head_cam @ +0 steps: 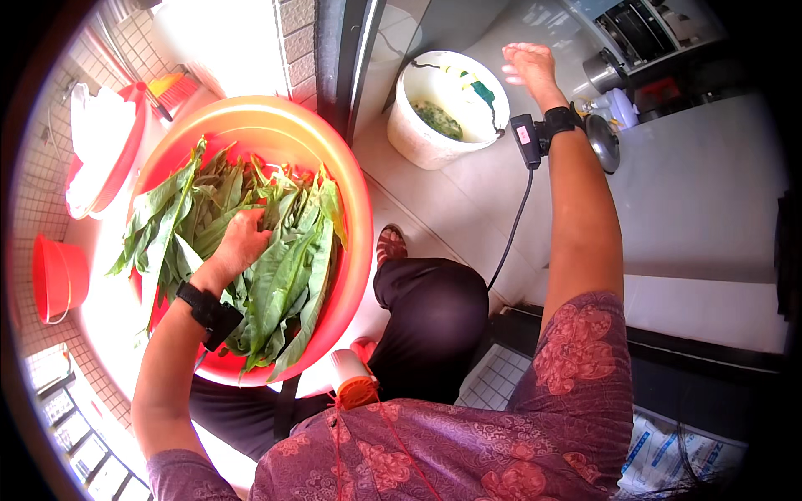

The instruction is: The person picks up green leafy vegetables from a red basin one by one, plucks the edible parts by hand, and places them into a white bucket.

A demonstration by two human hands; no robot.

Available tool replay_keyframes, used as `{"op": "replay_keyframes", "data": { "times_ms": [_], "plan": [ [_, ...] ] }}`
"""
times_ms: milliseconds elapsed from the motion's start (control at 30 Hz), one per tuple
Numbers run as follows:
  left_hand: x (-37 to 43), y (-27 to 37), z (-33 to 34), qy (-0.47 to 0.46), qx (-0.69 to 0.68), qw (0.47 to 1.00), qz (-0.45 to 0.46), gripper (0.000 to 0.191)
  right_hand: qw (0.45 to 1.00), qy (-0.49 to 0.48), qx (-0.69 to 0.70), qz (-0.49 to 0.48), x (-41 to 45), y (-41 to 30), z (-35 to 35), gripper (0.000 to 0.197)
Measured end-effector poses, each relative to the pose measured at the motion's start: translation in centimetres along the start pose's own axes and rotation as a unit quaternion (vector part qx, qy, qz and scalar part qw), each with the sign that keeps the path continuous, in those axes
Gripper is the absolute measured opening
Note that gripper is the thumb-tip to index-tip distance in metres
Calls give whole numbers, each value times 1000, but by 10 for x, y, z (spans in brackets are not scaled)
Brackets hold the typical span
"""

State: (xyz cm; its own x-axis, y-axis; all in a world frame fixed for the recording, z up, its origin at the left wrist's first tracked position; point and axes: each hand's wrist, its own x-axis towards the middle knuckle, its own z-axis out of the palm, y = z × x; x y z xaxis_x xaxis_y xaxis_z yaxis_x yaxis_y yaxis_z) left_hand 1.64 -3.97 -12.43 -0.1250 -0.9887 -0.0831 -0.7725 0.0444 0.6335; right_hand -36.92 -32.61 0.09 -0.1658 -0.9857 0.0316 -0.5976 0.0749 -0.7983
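My left hand (241,243) is in a heap of long green leaves (282,269), its fingers curled around some of them and the fingertips partly hidden. The leaves fill a large round red plastic basin (352,206), and some hang over its left rim. My right hand (531,67) is raised at the far right of a white plastic bucket (426,147), apart from its rim. Nothing shows in that hand, and its fingers are bent and slightly spread. Chopped greenery in liquid (438,119) lies at the bottom of the bucket.
A small red bucket (59,278) and a red basin with a white bag (100,144) stand at left, near a broom (172,91). A door frame (348,69) rises behind the basin. At right are a pot lid (603,147) and a grey counter (695,188). A cable (514,232) hangs from my right wrist.
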Motion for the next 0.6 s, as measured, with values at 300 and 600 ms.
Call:
{"op": "replay_keyframes", "data": {
  "times_ms": [300, 600],
  "plan": [
    [-19, 15, -18, 137, -25, 990, -19, 16, 975, 49, 216, 9, -46, -38, -27, 19],
    [-62, 93, -62, 190, -485, 851, -70, 12, 891, -207, 341, -217, -206, -118, -22, 16]
  ]
}}
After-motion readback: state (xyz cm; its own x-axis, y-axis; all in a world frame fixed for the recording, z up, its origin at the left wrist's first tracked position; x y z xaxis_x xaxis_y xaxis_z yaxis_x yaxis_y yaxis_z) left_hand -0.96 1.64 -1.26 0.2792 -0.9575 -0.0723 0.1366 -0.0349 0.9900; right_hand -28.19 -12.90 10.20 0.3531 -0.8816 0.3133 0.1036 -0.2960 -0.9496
